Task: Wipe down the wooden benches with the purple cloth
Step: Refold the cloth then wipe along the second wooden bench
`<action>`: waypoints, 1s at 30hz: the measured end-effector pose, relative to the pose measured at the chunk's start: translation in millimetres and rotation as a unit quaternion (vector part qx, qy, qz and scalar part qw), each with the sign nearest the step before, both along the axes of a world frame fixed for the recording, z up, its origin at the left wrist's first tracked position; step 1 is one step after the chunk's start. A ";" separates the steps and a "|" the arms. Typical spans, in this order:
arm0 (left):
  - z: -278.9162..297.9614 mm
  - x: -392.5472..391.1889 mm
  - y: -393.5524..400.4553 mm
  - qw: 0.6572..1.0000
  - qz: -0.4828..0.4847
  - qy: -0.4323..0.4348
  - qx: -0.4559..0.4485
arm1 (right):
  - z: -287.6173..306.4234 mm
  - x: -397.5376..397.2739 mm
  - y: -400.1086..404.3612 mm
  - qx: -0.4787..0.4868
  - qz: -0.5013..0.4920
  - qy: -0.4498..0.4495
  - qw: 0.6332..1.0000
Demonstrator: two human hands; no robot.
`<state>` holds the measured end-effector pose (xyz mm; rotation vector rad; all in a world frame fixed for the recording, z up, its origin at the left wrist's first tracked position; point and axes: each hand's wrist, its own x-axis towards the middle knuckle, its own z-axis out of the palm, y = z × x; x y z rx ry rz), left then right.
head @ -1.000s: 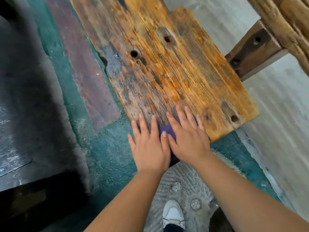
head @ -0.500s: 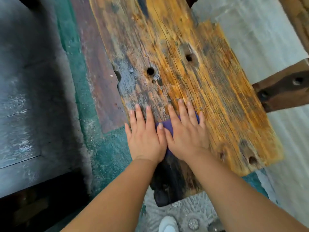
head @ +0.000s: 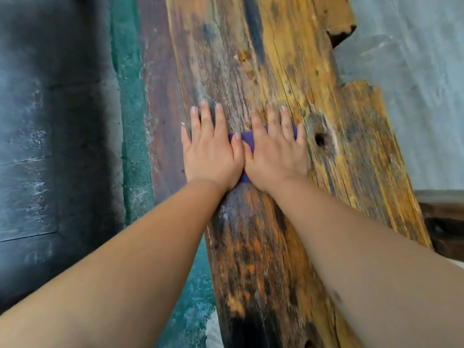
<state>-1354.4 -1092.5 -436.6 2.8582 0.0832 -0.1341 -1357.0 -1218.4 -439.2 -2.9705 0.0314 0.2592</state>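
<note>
Head view. A weathered wooden bench is seen from above, its plank running from the lower middle of the frame to the upper right. The surface is streaked orange, grey and black, and a dark round hole is bored into it just right of the hands.

The left hand is laid palm-down on the plank, near its left edge. Its fingers are held straight and slightly spread, and nothing is gripped. The right hand is laid palm-down beside it, the two hands touching at the thumb bases. Its fingers are likewise straight and close together, pressed flat.

The purple cloth is trapped between the palms and the bench. Only small parts are exposed: a patch between the two thumbs, a sliver below the meeting wrists, and an edge past the right hand's outer fingers.

To the left of the bench, a green painted strip and a dark grey floor are visible. Pale concrete is seen to the right.
</note>
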 end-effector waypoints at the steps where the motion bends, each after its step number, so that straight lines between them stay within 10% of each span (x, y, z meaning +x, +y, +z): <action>1: -0.9 16.1 1.2 1.000 -0.001 -0.003 0.002 | -1.2 14.8 2.3 0.000 -0.005 -0.005 1.000; 18: 5.2 87.2 5.2 0.999 0.001 -0.016 -0.049 | 0.6 92.0 3.9 -0.027 0.072 -0.067 0.995; 30: 7.7 -26.2 -5.7 0.997 -0.072 0.023 -0.015 | 10.4 13.8 -33.3 0.015 0.172 -0.003 0.985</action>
